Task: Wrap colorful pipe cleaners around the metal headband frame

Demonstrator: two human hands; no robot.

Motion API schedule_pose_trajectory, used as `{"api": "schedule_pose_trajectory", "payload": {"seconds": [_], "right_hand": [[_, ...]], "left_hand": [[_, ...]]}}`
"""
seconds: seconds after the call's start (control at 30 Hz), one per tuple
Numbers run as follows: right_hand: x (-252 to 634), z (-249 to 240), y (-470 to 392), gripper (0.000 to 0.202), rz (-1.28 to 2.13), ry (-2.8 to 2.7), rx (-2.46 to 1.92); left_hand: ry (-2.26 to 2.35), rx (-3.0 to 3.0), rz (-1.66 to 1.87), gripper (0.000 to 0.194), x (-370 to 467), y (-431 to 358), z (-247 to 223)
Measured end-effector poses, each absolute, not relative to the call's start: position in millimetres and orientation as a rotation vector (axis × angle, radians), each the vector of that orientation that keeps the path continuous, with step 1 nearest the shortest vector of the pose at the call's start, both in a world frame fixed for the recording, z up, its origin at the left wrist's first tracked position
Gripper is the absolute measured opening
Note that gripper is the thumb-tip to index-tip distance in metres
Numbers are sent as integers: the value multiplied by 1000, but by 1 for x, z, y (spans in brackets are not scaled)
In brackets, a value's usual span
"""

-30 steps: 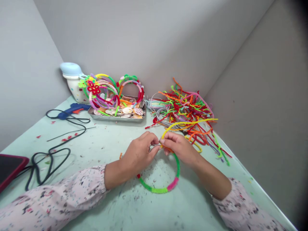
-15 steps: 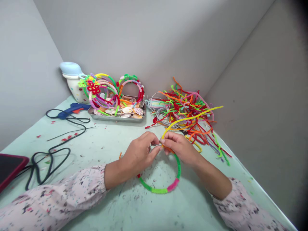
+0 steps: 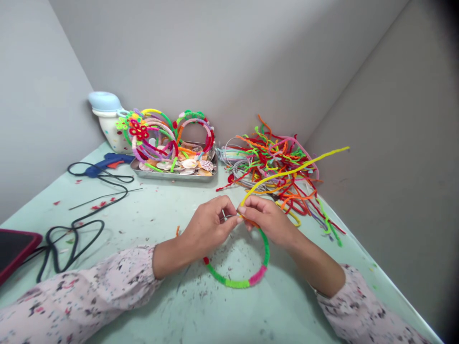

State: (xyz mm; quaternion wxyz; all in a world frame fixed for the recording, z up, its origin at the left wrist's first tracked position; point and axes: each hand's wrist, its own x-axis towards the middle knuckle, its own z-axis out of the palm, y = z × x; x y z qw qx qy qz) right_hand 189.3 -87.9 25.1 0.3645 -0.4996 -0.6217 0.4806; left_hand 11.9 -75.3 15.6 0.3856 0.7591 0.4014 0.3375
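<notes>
Your left grip [image 3: 208,224] pinches wire [image 3: 226,217]; right grip [image 3: 268,219], yellow pipe cleaner [image 3: 285,174], pointing to two o'clock. Slack fingers could unwind it.

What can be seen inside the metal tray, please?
Many shells lie inside the metal tray, and colourful fuzzy hoops stand over them. Whatever is beneath the top shells is covered and cannot be seen.

Long pale pink sleeves [image 3: 86,296], loose and creased, speckled dark, red and blue, gathered cuffs [image 3: 148,263]
</notes>
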Motion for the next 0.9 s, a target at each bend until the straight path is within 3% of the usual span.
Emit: {"api": "schedule_pose_trajectory", "payload": {"seconds": [0.9], "right_hand": [[185,21,-92,20,1129,-1666,-1266]], "left_hand": [[943,1262,591,17,13,-67,25]]}}
